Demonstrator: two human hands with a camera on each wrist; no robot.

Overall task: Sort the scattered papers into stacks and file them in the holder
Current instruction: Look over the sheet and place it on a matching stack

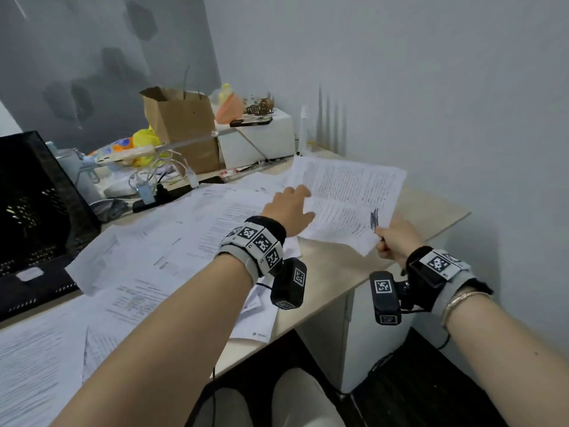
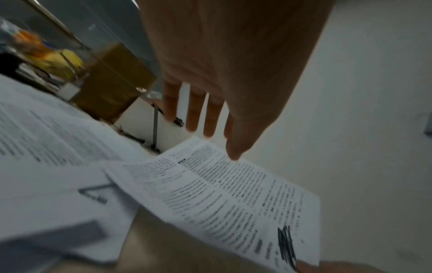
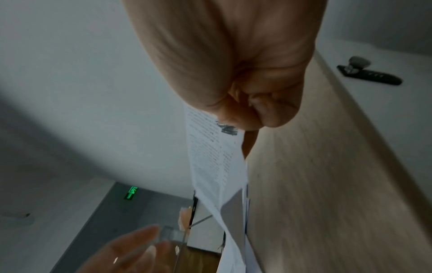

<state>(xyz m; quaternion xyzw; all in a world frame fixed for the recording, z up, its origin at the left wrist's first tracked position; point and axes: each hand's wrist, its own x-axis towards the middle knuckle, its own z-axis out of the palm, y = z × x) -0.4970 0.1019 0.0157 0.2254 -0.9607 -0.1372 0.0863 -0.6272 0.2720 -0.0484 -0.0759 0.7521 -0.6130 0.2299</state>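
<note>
Desk (image 1: 338,272) fills the frame centre, its lower left buried under scattered papers (image 1: 147,257) with blurred, unreadable print. Black holder (image 1: 34,217) is cut off at the left edge. Printed sheet (image 1: 348,198), right of centre, is lifted off the desk; the right hand (image 1: 397,238) pinches its scribbled near corner, a grip only the right wrist view shows clearly. Left hand (image 1: 289,208), fingers straight and spread, holds nothing; its tips are hidden at the sheet's edge.
</note>
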